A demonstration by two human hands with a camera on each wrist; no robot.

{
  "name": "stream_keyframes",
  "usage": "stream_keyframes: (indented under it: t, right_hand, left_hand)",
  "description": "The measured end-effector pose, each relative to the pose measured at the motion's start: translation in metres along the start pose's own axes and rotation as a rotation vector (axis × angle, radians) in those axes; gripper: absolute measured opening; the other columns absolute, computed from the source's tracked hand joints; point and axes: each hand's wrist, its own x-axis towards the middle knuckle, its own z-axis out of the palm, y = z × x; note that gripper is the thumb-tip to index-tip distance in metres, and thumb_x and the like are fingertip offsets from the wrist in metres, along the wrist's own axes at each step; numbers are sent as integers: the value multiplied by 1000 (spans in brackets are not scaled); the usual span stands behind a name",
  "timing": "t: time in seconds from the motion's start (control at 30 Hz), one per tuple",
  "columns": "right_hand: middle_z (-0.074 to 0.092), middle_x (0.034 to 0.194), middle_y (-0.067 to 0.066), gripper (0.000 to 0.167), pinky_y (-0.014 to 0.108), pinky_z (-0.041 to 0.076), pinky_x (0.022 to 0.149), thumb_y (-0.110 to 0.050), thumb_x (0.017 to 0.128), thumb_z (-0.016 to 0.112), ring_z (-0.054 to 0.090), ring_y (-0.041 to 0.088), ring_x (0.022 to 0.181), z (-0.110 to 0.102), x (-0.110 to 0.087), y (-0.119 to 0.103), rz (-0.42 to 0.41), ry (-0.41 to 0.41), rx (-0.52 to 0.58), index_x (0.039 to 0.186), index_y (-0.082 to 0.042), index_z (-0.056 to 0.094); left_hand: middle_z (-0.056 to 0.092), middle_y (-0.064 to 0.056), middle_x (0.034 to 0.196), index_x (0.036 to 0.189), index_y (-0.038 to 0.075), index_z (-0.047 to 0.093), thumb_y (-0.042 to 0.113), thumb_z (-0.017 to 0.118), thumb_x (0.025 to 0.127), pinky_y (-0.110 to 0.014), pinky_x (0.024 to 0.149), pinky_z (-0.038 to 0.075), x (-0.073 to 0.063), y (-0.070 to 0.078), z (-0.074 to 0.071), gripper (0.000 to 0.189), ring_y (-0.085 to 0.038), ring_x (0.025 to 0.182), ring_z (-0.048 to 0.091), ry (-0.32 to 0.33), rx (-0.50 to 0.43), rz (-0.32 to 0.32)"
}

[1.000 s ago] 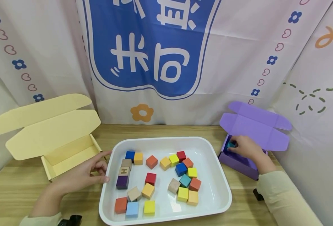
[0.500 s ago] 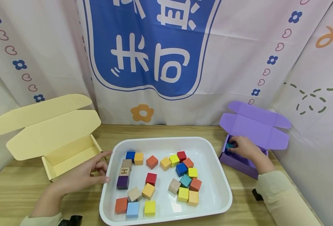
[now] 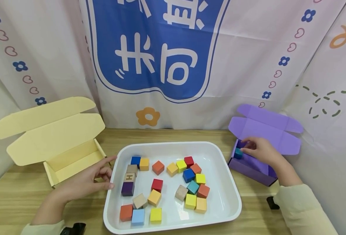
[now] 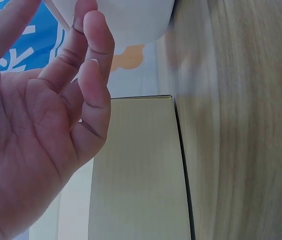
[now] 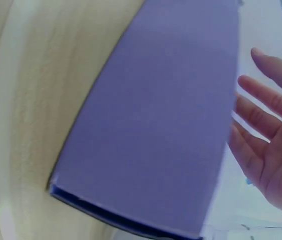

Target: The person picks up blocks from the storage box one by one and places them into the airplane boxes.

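At the right, the open purple box [image 3: 249, 171] holds a teal cube [image 3: 238, 153] in its left end. My right hand [image 3: 261, 150] hovers over this box, fingertips beside the cube. In the right wrist view, the same hand [image 5: 276, 135] has spread, lightly bent fingers and holds nothing. My left hand [image 3: 83, 181] rests its fingertips at the left rim of a white tray [image 3: 224, 195], fingers relaxed. The left wrist view shows this hand [image 4: 45, 110] with an empty palm. Wooden cubes of several colours lie in the tray, among them another teal cube [image 3: 193, 187].
An open yellow box [image 3: 77, 163] stands on the wooden table [image 3: 167, 134] behind my left hand, its lid leaning back. A printed cloth [image 3: 173, 114] hangs along the table's far edge. The purple lid [image 3: 261, 130] stands raised behind the right hand.
My right hand has let go of the teal cube in the purple box and lifted slightly up and right. The left hand and the tray's cubes stay put.
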Motion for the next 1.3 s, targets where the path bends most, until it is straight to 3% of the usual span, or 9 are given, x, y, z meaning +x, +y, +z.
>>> stream_keyframes:
  t: [0.17, 0.37, 0.53, 0.77, 0.97, 1.1, 1.3]
  right_hand:
    - [74, 97, 9, 36, 38, 55, 82, -20, 93, 71, 69, 25, 92, -3, -6, -15, -43, 34, 24, 121, 1, 65]
    - [72, 97, 6, 30, 30, 56, 78, -16, 91, 73, 66, 11, 88, 0, -11, -38, -128, 68, 59, 118, -4, 69]
    - [71, 98, 7, 27, 27, 57, 77, -12, 89, 74, 64, 2, 87, 8, -17, -55, -212, 48, 160, 115, -6, 70]
    - [69, 91, -8, 24, 24, 56, 76, -21, 90, 74, 62, 2, 85, 25, -29, -71, -265, -70, 209, 112, -12, 71]
    - [71, 96, -1, 29, 23, 55, 76, -28, 91, 73, 60, 4, 87, 37, -34, -81, -287, -211, 196, 112, -8, 70]
    - [72, 100, 3, 30, 24, 55, 79, -28, 90, 73, 61, 4, 89, 44, -35, -87, -297, -262, 178, 112, -8, 70]
    - [71, 99, 0, 30, 26, 56, 80, -27, 90, 73, 62, 5, 89, 52, -34, -95, -299, -334, 136, 114, -10, 69]
  left_hand:
    - [69, -4, 100, 156, -4, 10, 19, 69, 93, -22, 78, 50, 0, -1, 0, 89, -8, 88, 61, 3, -4, 1]
    - [69, -4, 101, 155, -4, 10, 18, 70, 93, -22, 78, 50, 0, -1, 0, 89, -8, 88, 61, 5, -1, 9]
    - [69, -6, 101, 155, -4, 10, 19, 70, 93, -23, 79, 50, -1, 0, 0, 89, -9, 89, 62, 5, -12, -8]
    - [69, -4, 101, 155, -7, 8, 19, 73, 90, -22, 80, 49, -2, -3, -1, 95, -10, 88, 63, -12, -7, 29]
    - [69, -4, 102, 155, -7, 9, 19, 73, 90, -23, 80, 50, -4, -5, 1, 94, -9, 89, 63, -19, -13, 34]
    - [69, -4, 102, 155, -6, 11, 20, 73, 90, -23, 81, 50, -3, -5, 0, 94, -10, 89, 63, -16, -8, 37]
    - [69, -5, 102, 155, -5, 10, 20, 74, 90, -23, 81, 49, -2, -4, -1, 95, -11, 89, 63, -16, -14, 20]
